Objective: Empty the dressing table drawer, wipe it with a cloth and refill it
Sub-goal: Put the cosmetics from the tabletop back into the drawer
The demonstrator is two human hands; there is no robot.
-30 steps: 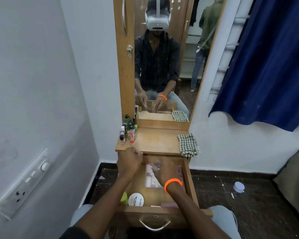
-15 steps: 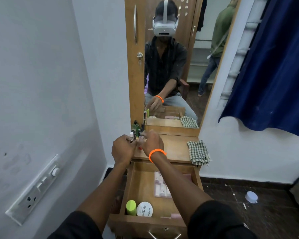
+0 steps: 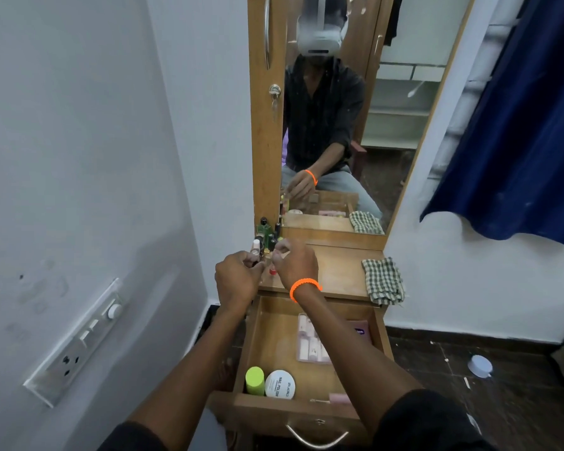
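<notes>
The dressing table drawer (image 3: 275, 333) is pulled open below the wooden top (image 3: 337, 271). Inside lie a green-capped container (image 3: 254, 380), a white round tub (image 3: 279, 384), a clear box of pink bottles (image 3: 308, 345), a purple item (image 3: 360, 330) and a pink piece (image 3: 339, 398). A cluster of small bottles (image 3: 267, 234) stands at the top's back left. Both hands hover there: my left hand (image 3: 236, 279) grips a small dark bottle, and my right hand (image 3: 297, 262) pinches a small red-based bottle (image 3: 272, 271). A checked cloth (image 3: 383, 281) lies folded on the right.
A tall mirror (image 3: 332, 125) rises behind the table top. The white wall with a switch panel (image 3: 79, 340) is close on the left. A blue curtain (image 3: 518, 125) hangs at the right. A white lid (image 3: 481, 366) lies on the dark floor.
Both hands rose out of the drawer and moved forward and left to the bottle cluster on the table top. My head tilted so more of the drawer shows.
</notes>
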